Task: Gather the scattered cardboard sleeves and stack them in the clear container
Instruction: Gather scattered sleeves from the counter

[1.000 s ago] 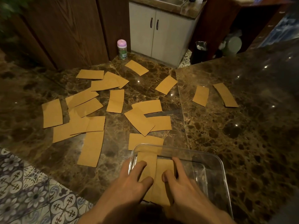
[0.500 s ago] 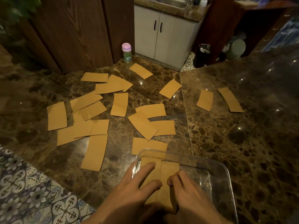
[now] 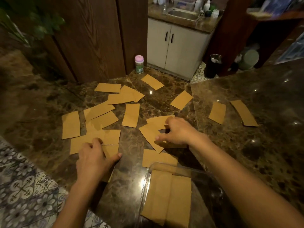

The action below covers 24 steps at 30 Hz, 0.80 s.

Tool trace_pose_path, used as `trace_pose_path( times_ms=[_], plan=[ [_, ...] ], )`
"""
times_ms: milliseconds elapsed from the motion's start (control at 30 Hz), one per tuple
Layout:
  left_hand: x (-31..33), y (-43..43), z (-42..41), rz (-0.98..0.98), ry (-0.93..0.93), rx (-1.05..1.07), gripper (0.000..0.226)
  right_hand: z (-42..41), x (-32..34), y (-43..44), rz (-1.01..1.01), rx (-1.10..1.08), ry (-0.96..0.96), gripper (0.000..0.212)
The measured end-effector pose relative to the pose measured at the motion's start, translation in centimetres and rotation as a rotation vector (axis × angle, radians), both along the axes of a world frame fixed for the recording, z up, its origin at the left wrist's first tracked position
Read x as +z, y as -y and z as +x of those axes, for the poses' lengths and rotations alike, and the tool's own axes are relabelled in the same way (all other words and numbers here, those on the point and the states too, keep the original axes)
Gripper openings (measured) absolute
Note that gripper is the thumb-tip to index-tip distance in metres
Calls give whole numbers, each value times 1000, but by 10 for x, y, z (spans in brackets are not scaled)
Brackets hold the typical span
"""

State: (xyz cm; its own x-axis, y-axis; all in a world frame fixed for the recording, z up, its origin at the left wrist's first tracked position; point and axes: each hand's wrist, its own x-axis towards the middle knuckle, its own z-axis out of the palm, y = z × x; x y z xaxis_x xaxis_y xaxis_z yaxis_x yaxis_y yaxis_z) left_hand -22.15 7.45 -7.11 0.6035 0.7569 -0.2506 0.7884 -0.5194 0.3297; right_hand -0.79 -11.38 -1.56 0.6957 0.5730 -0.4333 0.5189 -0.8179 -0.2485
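Observation:
Several brown cardboard sleeves point(image 3: 130, 114) lie scattered over the dark marble counter point(image 3: 246, 153). Near the lower right stands the clear container point(image 3: 146, 180), with two sleeves point(image 3: 166, 196) lying side by side inside it. My left hand point(image 3: 93, 159) lies over a long sleeve point(image 3: 112, 149) by the counter's front edge, fingers curled on its far end and thumb at its right edge. My right hand point(image 3: 178, 132) reaches over the overlapping sleeves point(image 3: 150, 132) in the middle, with curled fingers and thumb pinching them. One more sleeve point(image 3: 158, 157) lies just beyond the container.
A pink-lidded bottle point(image 3: 139, 64) stands at the counter's far edge. Two sleeves point(image 3: 243, 112) lie on the right-hand slab. Patterned floor tiles point(image 3: 24, 186) show past the counter's front-left edge. Behind are wooden panels, a white cabinet point(image 3: 172, 46) and a black bin point(image 3: 213, 65).
Both hands have left the container and reached forward onto the scattered sleeves, left hand to the left, right hand to the middle. The two sleeves stay in the container.

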Motion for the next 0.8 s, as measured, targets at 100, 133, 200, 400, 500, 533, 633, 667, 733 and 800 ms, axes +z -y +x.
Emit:
trace_pose_path(
  times_ms=[100,133,200,400,500,533,633,667,733,800],
  plan=[
    [-3,1,7,-66,39,-14,81,2,-16,-13,-108,52,26,101],
    [-3,2,7,-88,35,-18,80,2,-19,-14,-128,59,29,98],
    [-1,3,6,-122,39,-51,83,3,-21,-12,-147,76,-18,89],
    [16,15,-5,-241,102,-272,91,19,-24,12,-59,136,-216,54],
    [24,2,-10,-289,59,-367,95,42,-17,24,94,73,-294,47],
    [27,-6,-6,-263,56,-387,96,51,-10,24,145,42,-309,49],
    [29,-36,21,-73,55,-469,92,69,7,6,179,38,-260,59],
    [28,-46,32,-14,16,-515,91,71,8,-3,149,61,-249,64],
    [23,-63,49,29,-64,-571,87,70,6,-20,12,127,-209,71],
    [17,-76,58,-3,-89,-577,85,69,-4,-30,-97,154,-157,76]
  ],
)
